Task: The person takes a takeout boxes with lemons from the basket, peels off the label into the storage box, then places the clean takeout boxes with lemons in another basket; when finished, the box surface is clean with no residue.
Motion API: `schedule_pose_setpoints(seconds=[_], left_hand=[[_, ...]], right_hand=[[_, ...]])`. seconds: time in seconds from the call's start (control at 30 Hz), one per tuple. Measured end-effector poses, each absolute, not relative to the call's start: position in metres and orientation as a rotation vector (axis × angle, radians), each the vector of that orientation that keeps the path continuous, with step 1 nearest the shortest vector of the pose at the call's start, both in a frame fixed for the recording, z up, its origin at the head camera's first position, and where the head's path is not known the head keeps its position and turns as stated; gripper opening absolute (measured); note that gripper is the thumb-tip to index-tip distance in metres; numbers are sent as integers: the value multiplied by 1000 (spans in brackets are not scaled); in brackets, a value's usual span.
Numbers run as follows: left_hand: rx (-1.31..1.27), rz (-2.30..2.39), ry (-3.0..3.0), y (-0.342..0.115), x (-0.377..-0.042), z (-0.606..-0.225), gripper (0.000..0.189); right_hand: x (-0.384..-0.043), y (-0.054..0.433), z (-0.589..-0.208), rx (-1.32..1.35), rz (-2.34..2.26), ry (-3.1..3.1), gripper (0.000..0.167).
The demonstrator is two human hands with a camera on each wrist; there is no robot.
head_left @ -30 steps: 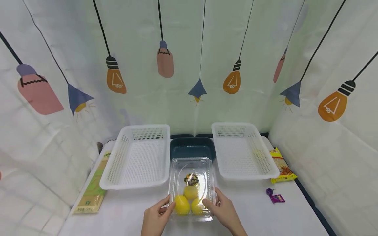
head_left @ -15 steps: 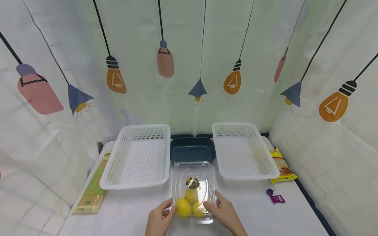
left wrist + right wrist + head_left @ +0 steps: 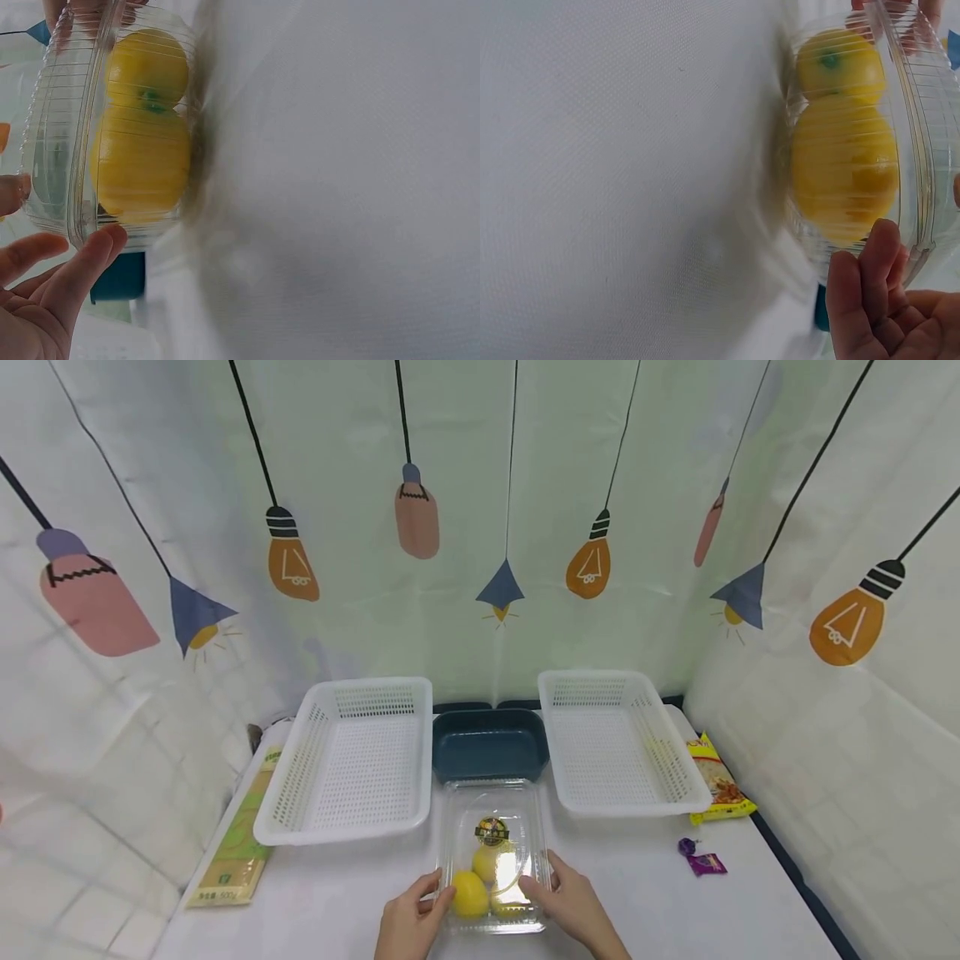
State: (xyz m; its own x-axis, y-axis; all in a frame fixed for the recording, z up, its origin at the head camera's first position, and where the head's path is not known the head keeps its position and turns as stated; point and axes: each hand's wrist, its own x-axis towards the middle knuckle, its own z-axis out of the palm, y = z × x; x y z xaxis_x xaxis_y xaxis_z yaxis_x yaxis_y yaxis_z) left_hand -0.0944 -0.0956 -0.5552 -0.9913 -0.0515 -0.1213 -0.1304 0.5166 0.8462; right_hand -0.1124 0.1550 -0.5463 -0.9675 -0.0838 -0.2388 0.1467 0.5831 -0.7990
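Note:
A clear plastic clamshell box [image 3: 468, 802] lies in front of me with several yellow lemons [image 3: 470, 894] gathered at its near end. A round black-and-gold sticker [image 3: 491, 832] marks its lid. My left hand [image 3: 408, 917] grips the box's left side, thumb over the lid edge and fingers along the rim. On the opposite side my right hand [image 3: 576, 903] holds it the same way, its thumb on the lid. Both wrist views show fingertips right at the rim beside the lemons [image 3: 142, 161], with the box base close over the white cloth [image 3: 630, 180].
Two white perforated baskets [image 3: 337, 832] flank a dark teal tray [image 3: 491, 752] just beyond the box. A long green-and-gold packet [image 3: 232, 852] lies at left. To the right are a yellow snack bag [image 3: 720, 785] and small purple wrapped sweets [image 3: 705, 864]. A printed curtain [image 3: 375, 610] encloses the table.
Both hands have drawn the clamshell box toward me and slightly right, uncovering more of the teal tray. The left hand has shifted right along with it; the grip stays the same.

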Motion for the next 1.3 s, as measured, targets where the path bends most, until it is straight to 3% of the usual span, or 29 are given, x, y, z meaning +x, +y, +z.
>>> schedule_pose_setpoints(seconds=[0.37, 0.63, 0.93, 1.13, 1.3], left_hand=[[-161, 1475, 2713, -94, -95, -557, 52], [-199, 1452, 2730, -92, -95, -557, 47], [-200, 1453, 2710, -93, -96, -557, 49], [-201, 1457, 2689, -93, -95, -557, 52], [-211, 1469, 2686, -92, -94, -557, 53]], right_hand=[[-119, 160, -546, 60, -1184, 2533, 88], [-127, 155, -528, 9, -905, 2863, 92], [-153, 136, -493, -397, -839, 3045, 60], [-172, 124, -478, -652, -691, 3014, 54], [-190, 120, -465, -671, -618, 2955, 54]])
